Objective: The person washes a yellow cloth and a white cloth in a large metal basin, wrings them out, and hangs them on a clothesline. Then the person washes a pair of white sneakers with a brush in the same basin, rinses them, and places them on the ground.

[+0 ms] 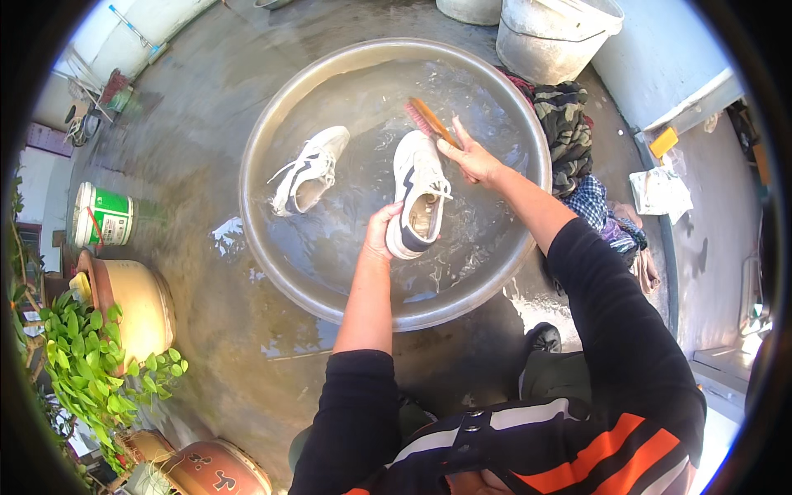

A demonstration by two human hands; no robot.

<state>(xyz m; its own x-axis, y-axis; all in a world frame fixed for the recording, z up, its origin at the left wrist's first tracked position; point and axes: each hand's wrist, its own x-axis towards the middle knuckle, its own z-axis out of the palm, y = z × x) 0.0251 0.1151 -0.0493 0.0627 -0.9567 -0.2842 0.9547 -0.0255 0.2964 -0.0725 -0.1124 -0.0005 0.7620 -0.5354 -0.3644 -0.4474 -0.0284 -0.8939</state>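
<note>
A wide round metal basin (396, 318) of water lies before me. My left hand (380, 230) grips the heel of a white lace-up sneaker (413, 167) with dark trim, its toe pointing away from me and its opening facing up. In my right hand (473, 158) is a wooden-handled scrub brush (427, 120) with pinkish bristles, held beside the sneaker's toe; whether the bristles touch the shoe is unclear. The matching white sneaker (312, 167) rests in the water at the basin's left side, untouched by either hand.
Crumpled camouflage cloth (564, 136) and checked cloth (588, 201) lie against the basin's right side. Beyond them stands a whitish bucket (554, 40). At left are a green-labelled pail (105, 216), a large planter (139, 309) and a leafy plant (80, 359). The concrete floor (210, 371) is wet.
</note>
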